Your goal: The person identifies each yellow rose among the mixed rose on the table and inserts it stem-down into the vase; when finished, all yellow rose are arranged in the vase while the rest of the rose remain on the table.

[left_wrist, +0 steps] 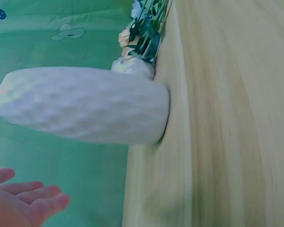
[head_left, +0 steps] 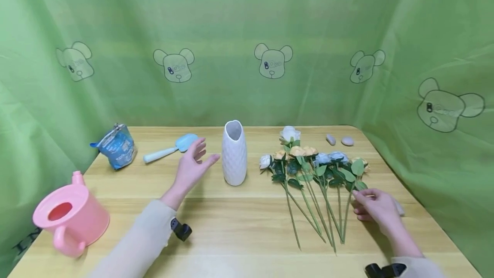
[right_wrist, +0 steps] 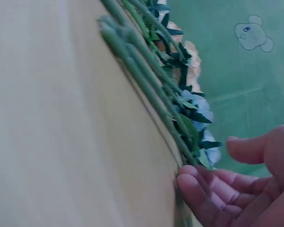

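Just left of tall, white, dimpled vase [head_left: 234,158], upright on pale wooden table [head_left: 239,226]: left hand [head_left: 193,164], empty, fingers spread. Lying right of vase: long-stemmed white, peach and blue rose-like flowers [head_left: 322,158]. Farther right of vase: right hand [head_left: 380,210], thumb apart, fingers loosely bent, at rightmost stem [head_left: 347,216], contact unclear.

Vase [head_left: 234,162] ceramic-looking, dimpled; tabletop [head_left: 231,235] smooth, wood-grained.

The vase [head_left: 234,158] is white, diamond-patterned; flowers [head_left: 322,158] white, peach and blue
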Motion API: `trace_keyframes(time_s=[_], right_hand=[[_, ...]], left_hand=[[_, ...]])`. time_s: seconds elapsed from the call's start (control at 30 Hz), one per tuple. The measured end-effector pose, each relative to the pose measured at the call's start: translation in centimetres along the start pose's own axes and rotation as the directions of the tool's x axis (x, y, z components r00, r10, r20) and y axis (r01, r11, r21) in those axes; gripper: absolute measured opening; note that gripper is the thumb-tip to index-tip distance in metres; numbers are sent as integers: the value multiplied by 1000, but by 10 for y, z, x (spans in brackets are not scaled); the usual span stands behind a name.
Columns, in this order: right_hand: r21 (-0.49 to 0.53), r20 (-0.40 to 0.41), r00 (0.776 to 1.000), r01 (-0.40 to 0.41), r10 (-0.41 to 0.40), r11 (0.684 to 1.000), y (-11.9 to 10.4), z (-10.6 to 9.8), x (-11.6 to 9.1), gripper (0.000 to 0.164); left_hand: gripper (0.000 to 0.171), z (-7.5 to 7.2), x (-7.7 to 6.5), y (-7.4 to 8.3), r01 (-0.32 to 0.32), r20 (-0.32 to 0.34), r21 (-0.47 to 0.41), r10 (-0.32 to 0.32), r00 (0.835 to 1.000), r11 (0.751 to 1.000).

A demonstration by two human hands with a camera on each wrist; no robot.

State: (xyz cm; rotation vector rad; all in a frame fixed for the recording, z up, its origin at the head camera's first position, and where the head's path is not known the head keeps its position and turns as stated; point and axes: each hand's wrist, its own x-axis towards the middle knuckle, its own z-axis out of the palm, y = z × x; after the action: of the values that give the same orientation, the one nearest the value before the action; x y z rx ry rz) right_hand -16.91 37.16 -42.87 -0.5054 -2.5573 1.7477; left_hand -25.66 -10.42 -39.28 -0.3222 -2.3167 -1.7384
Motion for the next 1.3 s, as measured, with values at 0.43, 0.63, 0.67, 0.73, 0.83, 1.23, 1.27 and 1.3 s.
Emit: trace_keyframes(time_s=[0.43,0.63,0.67,0.73,0.83,1.23,1.27,1.3], right_hand=[[-76,-30,998,-56,54,995,-2,21,4,41],[-10,-48,995,-91,90,996,-1,20,6,37],[6,-50,994,-95,95,995,-1,19,6,38],[39,-50,993,-102,104,994,-1,16,5,39],[59,-50,993,-108,111,992,-1,13,5,41],[81,-108,994,33,-24,996,-39,11,-5,53],[74,-121,992,55,-46,996,-44,12,-6,53],[65,-133,988,84,-75,994,-49,14,-7,53]], left_hand=[[86,39,7,-5,-59,-42,-31,58,997,998],[88,50,9,-8,-101,-35,-13,101,994,995],[88,52,9,-9,-107,-32,-12,106,994,994],[88,55,10,-9,-110,-26,-21,110,994,994],[88,59,9,-7,-101,-20,-44,100,995,994],[77,45,-2,27,-60,41,-86,63,997,994],[77,44,-2,26,-62,42,-86,65,997,994],[77,43,-2,26,-65,43,-86,69,997,994]])
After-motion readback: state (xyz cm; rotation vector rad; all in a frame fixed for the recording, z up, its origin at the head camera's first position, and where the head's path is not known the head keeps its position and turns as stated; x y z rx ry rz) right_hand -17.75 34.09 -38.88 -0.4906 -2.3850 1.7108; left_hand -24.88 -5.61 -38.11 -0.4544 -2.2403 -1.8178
